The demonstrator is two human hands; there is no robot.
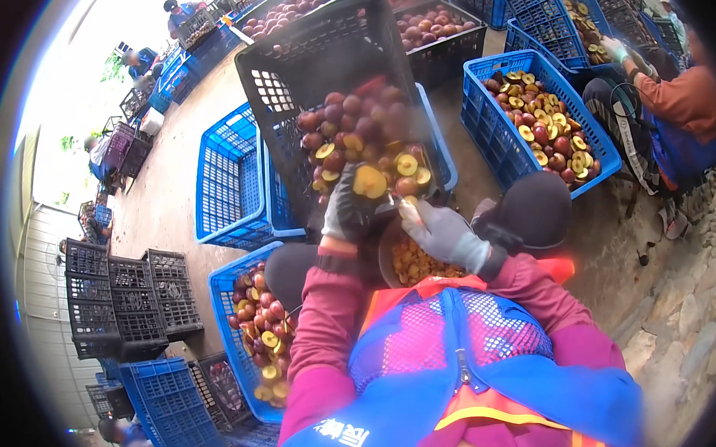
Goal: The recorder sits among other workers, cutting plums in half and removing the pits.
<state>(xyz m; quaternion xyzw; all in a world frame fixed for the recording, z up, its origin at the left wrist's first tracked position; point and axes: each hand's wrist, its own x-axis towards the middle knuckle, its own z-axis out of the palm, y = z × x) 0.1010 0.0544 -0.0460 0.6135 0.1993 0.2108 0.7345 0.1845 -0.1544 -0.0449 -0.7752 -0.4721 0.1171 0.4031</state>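
My left hand (345, 211), in a grey and black glove, is closed around a halved plum (368, 182) with its yellow cut face showing. Close beside it, my right hand (447, 234) in a light grey glove is closed, its fingertips at a small pale thing too blurred to name. Both hands are over the near edge of a tilted black crate (278, 92) with whole and halved plums (345, 129) in it. Below my right hand, a round bowl (387, 258) between my knees holds yellowish-brown pieces (422, 262).
Left of my knee stands a blue crate (220, 307) of halved plums; another blue crate (480, 117) of them stands at the right, near a seated co-worker (685, 102). Behind the black crate are blue crates (229, 177) and more plum crates (439, 59). Black crates (132, 302) are stacked left.
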